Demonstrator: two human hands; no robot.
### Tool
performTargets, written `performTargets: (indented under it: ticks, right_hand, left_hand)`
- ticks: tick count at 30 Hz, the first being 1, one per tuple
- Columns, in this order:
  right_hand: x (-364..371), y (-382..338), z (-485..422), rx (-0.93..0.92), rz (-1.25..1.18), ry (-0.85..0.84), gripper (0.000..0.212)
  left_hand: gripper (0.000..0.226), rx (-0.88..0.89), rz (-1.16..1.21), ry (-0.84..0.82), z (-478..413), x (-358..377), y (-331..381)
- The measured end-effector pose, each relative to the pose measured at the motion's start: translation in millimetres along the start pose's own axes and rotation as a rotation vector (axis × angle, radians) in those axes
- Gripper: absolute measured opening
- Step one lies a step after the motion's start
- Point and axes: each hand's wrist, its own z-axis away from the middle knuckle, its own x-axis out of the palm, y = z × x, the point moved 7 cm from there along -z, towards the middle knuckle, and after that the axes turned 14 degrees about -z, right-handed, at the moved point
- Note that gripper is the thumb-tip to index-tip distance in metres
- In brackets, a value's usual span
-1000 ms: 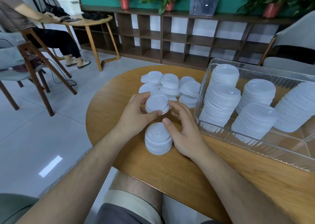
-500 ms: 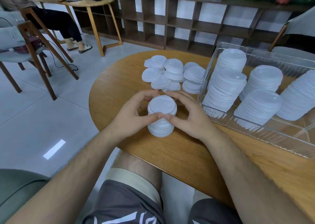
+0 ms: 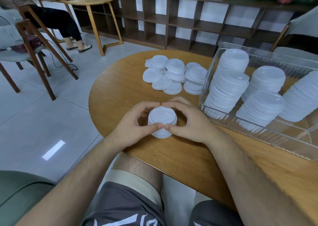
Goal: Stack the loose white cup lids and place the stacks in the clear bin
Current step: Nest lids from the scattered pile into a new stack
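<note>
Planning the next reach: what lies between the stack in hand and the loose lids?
Past the fingers curled round the stack, only bare table up to the loose lids, as the head view shows.

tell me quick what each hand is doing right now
Left hand: fingers curled round the short lid stack, gripping it.
Right hand: gripping the same stack from the other side.

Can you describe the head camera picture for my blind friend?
The left hand and right hand curl round a short stack of white lids on a wooden table. Loose lids lie beyond it; a clear bin of taller stacks sits to the right.
</note>
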Motion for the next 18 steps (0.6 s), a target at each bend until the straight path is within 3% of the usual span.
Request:
performTargets:
  ticks: [5, 9, 13, 18]
  right_hand:
    - [1.5, -0.4, 0.0, 0.031, 0.009, -0.025, 0.062]
    - [1.7, -1.7, 5.7, 0.090, -0.030, -0.025, 0.065]
    - [4.1, -5.3, 21.9, 0.104, -0.006, 0.041, 0.075]
    - [16.8, -0.4, 29.8, 0.165, 0.112, 0.050, 0.075]
  left_hand:
    - [0.058, -0.016, 0.011, -0.016, 6.9, 4.5, -6.7]
    - [0.080, -0.064, -0.011, -0.070, 11.2, 4.6, -9.1]
    - [0.111, -0.085, -0.243, -0.133, 15.7, 1.7, -15.1]
    - [0.110, -0.077, -0.377, -0.086, 13.7, 5.0, -15.1]
